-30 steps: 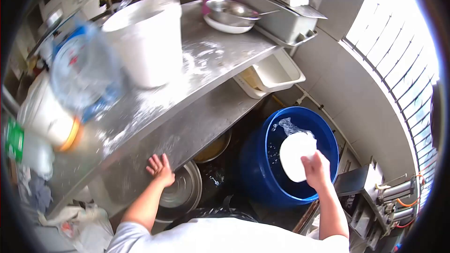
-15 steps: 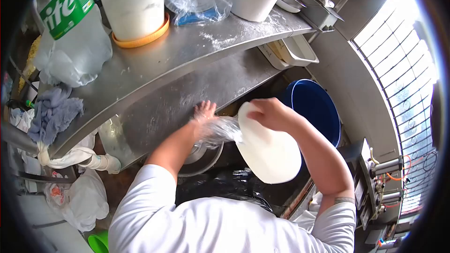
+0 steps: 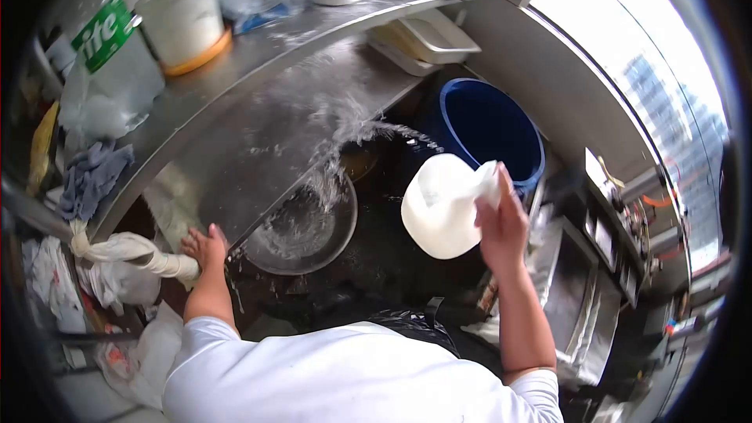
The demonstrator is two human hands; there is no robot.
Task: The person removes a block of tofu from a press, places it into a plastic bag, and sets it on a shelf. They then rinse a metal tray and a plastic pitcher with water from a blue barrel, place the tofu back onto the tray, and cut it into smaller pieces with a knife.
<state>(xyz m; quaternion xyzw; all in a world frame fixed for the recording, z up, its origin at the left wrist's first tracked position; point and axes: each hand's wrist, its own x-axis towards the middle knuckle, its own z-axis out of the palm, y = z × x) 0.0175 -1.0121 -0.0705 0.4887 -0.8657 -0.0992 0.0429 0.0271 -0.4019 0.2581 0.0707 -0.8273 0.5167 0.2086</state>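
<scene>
My right hand (image 3: 501, 223) grips a white plastic jug (image 3: 439, 215) by its handle side, right of centre. A stream of water (image 3: 368, 129) arcs between the jug and the lower steel shelf (image 3: 243, 164), where it splashes. Some of it falls over the shelf's edge into a round metal basin (image 3: 341, 227) below. My left hand (image 3: 205, 247) is at the lower left, fingers spread, near the shelf's edge and a white wrapped pipe (image 3: 157, 258). Nothing shows in it.
A large blue barrel (image 3: 533, 141) stands behind the jug. On the upper steel counter (image 3: 204, 98) are buckets, a bottle (image 3: 110, 86) and a grey cloth (image 3: 94, 176). White trays (image 3: 450, 43) lie at the back. A black plastic bag (image 3: 407, 325) is close to my body.
My left hand has moved left and down, away from the shelf's middle. The jug has tilted and turned in my right hand, and water now flies across the shelf. The view has shifted.
</scene>
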